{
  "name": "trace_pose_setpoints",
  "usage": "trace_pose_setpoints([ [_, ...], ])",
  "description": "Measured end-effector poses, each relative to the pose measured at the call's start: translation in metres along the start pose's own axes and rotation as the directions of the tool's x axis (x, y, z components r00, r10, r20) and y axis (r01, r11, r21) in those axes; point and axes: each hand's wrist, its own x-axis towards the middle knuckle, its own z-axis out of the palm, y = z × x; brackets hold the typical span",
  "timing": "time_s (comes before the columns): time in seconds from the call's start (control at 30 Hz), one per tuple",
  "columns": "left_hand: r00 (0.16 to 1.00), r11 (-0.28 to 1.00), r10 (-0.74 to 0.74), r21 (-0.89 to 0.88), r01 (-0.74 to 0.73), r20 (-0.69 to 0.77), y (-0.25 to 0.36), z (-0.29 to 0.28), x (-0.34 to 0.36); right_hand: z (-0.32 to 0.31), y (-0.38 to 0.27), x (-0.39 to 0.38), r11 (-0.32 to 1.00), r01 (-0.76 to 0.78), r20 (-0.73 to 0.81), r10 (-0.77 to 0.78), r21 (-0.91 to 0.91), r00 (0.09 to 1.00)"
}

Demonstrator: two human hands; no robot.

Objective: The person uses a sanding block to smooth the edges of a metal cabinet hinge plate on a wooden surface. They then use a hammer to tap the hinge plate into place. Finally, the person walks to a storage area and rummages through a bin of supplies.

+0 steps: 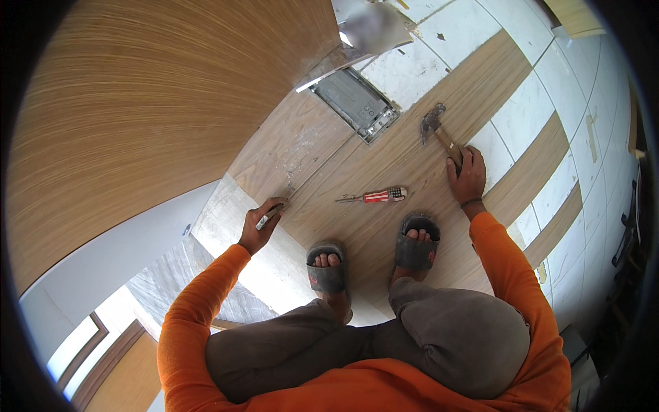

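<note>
My left hand [262, 221] grips a short flat metal tool [270, 217] just above the wood-look floor planks [322, 220], left of my left foot. My right hand [468, 175] is wrapped round the wooden handle of a claw hammer [434, 121], whose dark head points away from me over the planks. Between my hands a screwdriver [376, 195] with a red striped handle lies on the planks, above my two sandalled feet.
A wooden door or panel [151, 123] fills the upper left. A recessed metal floor box [349, 101] sits by its lower edge. White tiles [515, 113] alternate with plank strips to the right. Dark items [621, 233] stand at the far right rim. A grey surface [171, 275] lies lower left.
</note>
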Motion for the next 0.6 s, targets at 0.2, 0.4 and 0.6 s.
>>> trace_pose_setpoints([
  [0.2, 1.000, 1.000, 0.001, 0.013, -0.001, 0.004, 0.0017, -0.0004, 0.0005, -0.0005, -0.0004, 0.0003, 1.000, -0.009, 0.006, 0.009, 0.010, 1.000],
  [0.4, 1.000, 1.000, -0.005, 0.016, 0.005, 0.007, 0.0014, -0.0005, 0.0004, 0.0004, 0.0010, -0.0003, 1.000, -0.007, 0.009, 0.007, 0.007, 1.000],
  [0.6, 1.000, 1.000, 0.013, 0.004, -0.013, -0.001, -0.0004, 0.0001, 0.0002, -0.0005, 0.0002, 0.0003, 1.000, -0.010, 0.011, 0.010, 0.010, 1.000],
])
